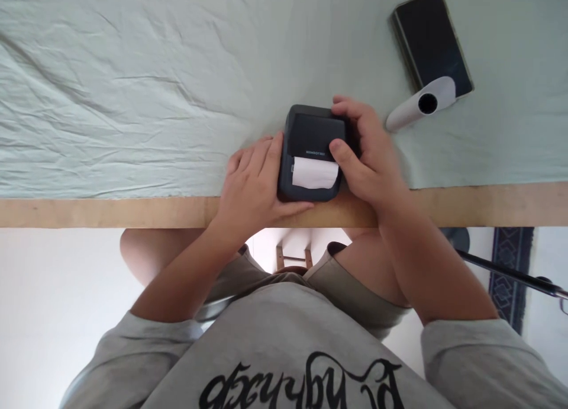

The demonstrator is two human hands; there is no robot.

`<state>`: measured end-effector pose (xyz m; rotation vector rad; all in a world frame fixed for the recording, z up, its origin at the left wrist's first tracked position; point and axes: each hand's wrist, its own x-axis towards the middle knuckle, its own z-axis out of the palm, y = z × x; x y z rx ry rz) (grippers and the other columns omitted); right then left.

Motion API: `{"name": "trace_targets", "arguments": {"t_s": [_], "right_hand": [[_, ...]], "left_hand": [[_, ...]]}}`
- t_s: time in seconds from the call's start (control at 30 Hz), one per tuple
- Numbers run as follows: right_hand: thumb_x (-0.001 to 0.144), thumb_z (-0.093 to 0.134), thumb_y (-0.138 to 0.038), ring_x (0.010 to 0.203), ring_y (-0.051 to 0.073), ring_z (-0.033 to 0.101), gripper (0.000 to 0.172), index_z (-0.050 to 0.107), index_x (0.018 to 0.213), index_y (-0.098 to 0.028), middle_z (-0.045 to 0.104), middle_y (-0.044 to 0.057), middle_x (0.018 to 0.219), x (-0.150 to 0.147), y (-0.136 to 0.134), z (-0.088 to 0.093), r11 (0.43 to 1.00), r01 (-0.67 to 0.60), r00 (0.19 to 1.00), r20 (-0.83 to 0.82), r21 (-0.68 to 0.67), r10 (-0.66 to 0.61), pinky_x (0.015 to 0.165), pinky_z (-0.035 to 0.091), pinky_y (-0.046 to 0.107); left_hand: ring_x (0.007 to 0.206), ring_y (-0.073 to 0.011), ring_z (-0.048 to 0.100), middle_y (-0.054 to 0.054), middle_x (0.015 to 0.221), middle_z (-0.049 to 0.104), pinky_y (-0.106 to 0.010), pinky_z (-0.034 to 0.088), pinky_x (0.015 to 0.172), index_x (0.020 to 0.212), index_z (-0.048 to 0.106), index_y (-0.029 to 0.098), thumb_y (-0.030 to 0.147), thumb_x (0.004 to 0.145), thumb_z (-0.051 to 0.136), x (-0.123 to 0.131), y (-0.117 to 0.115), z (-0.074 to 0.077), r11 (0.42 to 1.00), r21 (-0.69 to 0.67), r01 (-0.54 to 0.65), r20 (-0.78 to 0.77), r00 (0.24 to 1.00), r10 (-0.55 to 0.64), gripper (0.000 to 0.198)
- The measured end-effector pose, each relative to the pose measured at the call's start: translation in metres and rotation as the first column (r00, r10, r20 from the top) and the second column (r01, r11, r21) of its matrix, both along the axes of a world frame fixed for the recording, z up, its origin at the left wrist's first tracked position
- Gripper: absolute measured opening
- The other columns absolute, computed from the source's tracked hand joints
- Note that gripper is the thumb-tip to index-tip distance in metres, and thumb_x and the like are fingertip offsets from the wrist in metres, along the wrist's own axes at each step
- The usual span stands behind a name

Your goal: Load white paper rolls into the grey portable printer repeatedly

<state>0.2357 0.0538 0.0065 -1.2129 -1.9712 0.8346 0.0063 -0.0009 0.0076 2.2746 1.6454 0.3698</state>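
A small dark printer [313, 138] is held at the near edge of the tabletop [89, 212], which is covered by a creased pale green cloth [133, 89]. The printer's left side is cupped by the left hand [252, 187], whose thumb is laid along the near edge. The right side is clasped by the right hand [370, 154], with fingers curled over the far corner and the thumb pressed on the lid. Each grip is closed on the printer. A strip of white paper [314, 173] is seen at the slot. Pale lettering is printed above it, too small to be read with certainty. A black phone [428, 36] is lain farther right, touched by a white tube [415, 108]. Black script is shown upside down on the grey shirt [288, 350] and cannot be made out.
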Motion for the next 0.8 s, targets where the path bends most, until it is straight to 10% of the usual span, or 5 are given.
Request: {"name": "trace_targets", "arguments": {"t_s": [0.8], "right_hand": [[0.096,0.051,-0.022,0.141,0.028,0.062,0.05,0.049,0.145,-0.033,0.065,0.003,0.147,0.0083,-0.0012,-0.0068,0.99,0.002,0.997,-0.072,-0.143,-0.012,0.123,0.05,0.058]], "left_hand": [[0.138,-0.0458,0.061,-0.022,0.154,0.061,-0.057,0.047,0.116,0.164,0.048,0.018,0.102,0.072,0.064,-0.0067,0.0026,-0.0044,0.999,-0.02,-0.032,0.069,0.997,0.033,0.125]]}}
